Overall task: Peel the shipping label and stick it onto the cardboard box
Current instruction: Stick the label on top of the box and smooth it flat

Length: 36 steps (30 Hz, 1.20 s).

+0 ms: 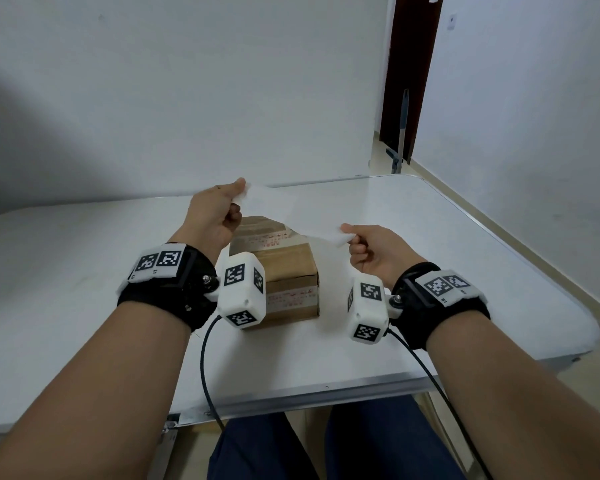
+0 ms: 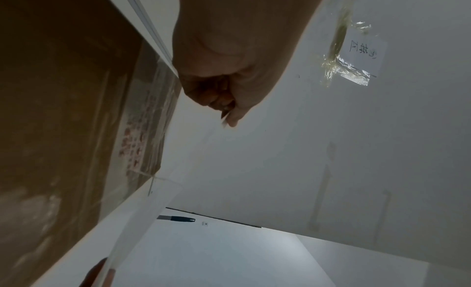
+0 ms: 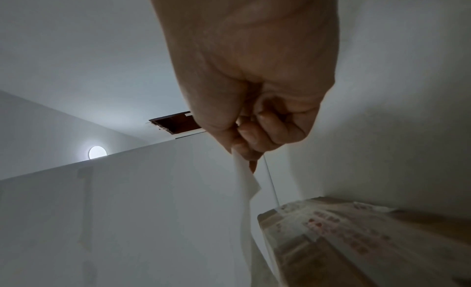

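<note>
From the head view I see both hands raised over the cardboard box (image 1: 281, 271), which sits on the white table (image 1: 465, 244). Left hand (image 1: 212, 216) and right hand (image 1: 371, 254) each pinch one end of the white shipping label (image 1: 284, 209), held stretched above the box and clear of it. Right wrist view adds what the head view hides: the label (image 3: 244, 182) clamped between thumb and curled fingers (image 3: 257, 134). Left wrist view shows a taped paper note (image 2: 362, 53) on the white wall. Dark door (image 1: 406, 64) at back right.
</note>
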Motion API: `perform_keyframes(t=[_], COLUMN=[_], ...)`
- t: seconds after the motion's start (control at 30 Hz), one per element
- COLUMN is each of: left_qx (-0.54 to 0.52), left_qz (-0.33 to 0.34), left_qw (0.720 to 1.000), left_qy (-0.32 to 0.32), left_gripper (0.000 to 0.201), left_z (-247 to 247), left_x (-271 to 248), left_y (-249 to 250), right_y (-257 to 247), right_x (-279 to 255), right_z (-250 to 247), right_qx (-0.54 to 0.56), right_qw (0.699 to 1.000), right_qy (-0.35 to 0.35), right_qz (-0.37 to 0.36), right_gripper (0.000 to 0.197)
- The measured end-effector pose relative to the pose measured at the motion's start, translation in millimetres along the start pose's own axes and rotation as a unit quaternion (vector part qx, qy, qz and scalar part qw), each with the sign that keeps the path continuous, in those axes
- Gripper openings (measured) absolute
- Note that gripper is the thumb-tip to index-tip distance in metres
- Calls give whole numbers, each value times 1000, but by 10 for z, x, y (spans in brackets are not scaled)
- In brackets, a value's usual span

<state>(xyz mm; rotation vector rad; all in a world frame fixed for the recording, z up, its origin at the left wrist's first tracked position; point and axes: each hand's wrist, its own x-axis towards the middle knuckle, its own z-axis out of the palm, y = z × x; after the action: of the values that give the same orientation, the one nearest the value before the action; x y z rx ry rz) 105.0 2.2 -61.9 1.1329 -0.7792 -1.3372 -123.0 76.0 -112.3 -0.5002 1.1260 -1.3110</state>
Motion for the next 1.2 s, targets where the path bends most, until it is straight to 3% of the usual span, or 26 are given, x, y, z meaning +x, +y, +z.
perform_keyframes(t=[0.33, 0.47, 0.57, 0.7, 0.8, 0.83, 0.93, 1.03, 1.13, 1.2], left_qx=[77, 103, 93, 126, 175, 191, 257, 362, 429, 449], left_qz=[80, 100, 115, 142, 162, 170, 218, 293, 343, 359], left_qw=[994, 990, 988, 982, 971, 966, 940, 878, 818, 790], left_qy=[9, 2, 37, 20, -13, -23, -53, -110, -174, -213], left_gripper=[30, 31, 31, 27, 22, 22, 19, 17, 18, 19], left_z=[31, 91, 55, 32, 87, 105, 182, 281, 345, 353], left_x=[-18, -55, -43, -31, -85, -103, -174, -312, -459, -525], left_y=[21, 1, 7, 60, 44, 37, 45, 87, 155, 202], right_y=[-60, -75, -51, -40, -121, -156, -263, -354, -439, -455], right_x=[162, 172, 205, 202, 196, 180, 113, -8, -68, -75], right_z=[-172, -212, -332, -310, -192, -132, 50, 277, 420, 468], right_qx=[-59, -98, -135, -144, -226, -207, -166, -126, -193, -218], right_qw=[996, 988, 975, 967, 937, 941, 963, 981, 962, 954], right_qy=[58, 121, 175, 207, 262, 257, 137, -35, -134, -164], right_qz=[39, 14, -16, -21, -49, -78, -164, -144, -138, -124], right_gripper=[24, 23, 29, 14, 42, 46, 31, 23, 28, 33])
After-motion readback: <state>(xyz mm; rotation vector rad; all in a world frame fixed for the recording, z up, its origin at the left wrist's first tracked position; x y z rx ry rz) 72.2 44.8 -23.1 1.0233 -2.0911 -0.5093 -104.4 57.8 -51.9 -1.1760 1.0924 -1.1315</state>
